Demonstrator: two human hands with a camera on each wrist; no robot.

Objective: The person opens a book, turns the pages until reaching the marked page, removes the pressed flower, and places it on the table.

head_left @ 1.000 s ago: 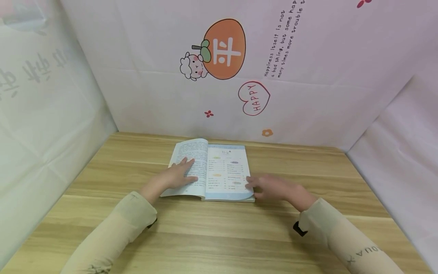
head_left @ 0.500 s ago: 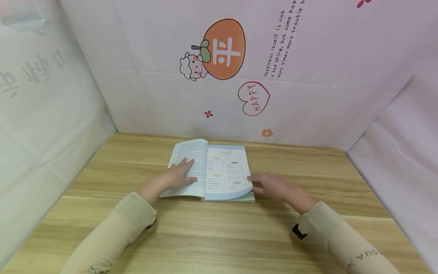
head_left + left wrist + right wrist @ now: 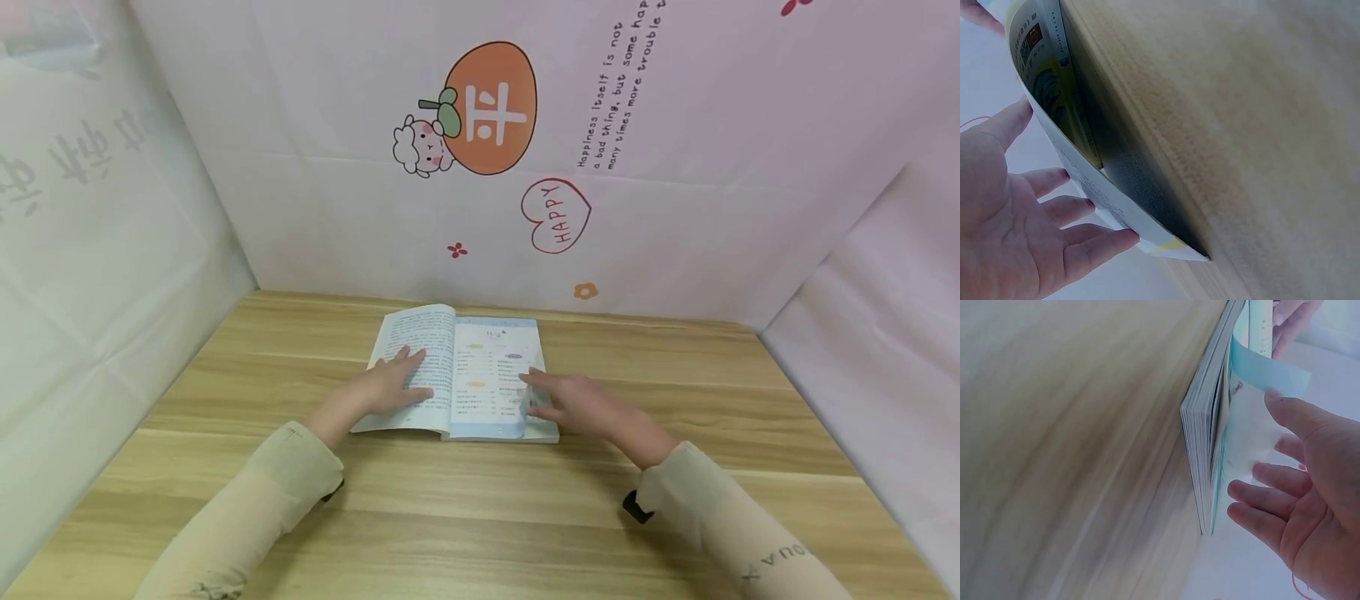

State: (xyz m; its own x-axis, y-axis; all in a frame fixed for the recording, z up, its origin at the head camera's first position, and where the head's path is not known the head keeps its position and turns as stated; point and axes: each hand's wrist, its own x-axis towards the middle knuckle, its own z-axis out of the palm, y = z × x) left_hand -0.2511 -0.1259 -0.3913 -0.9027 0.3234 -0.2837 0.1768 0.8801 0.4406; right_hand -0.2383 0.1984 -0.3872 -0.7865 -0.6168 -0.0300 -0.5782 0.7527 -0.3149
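A paperback book (image 3: 487,400) lies spread on the wooden table, with blue bands along its right page. My left hand (image 3: 392,385) rests spread across the printed left page (image 3: 408,329); the left wrist view shows those fingers against the bent-up leaf and cover (image 3: 1094,181). At the book's right side, my right hand (image 3: 581,404) touches a lifted page (image 3: 1254,419), which curls toward the spine. In the right wrist view, its thumb meets the blue edge of that page and its fingers stay fairly straight. A thick stack of pages (image 3: 1200,425) lies below the lifted one.
The wooden table (image 3: 480,517) reaches from the book toward me and to both sides. A white cloth wall (image 3: 337,225) with printed drawings stands close behind the book. Similar cloth walls (image 3: 97,275) rise at the left and right.
My right hand has moved left over the book, and the page's lower right corner has lifted and curled leftward, baring the page beneath. My left hand has stayed in place.
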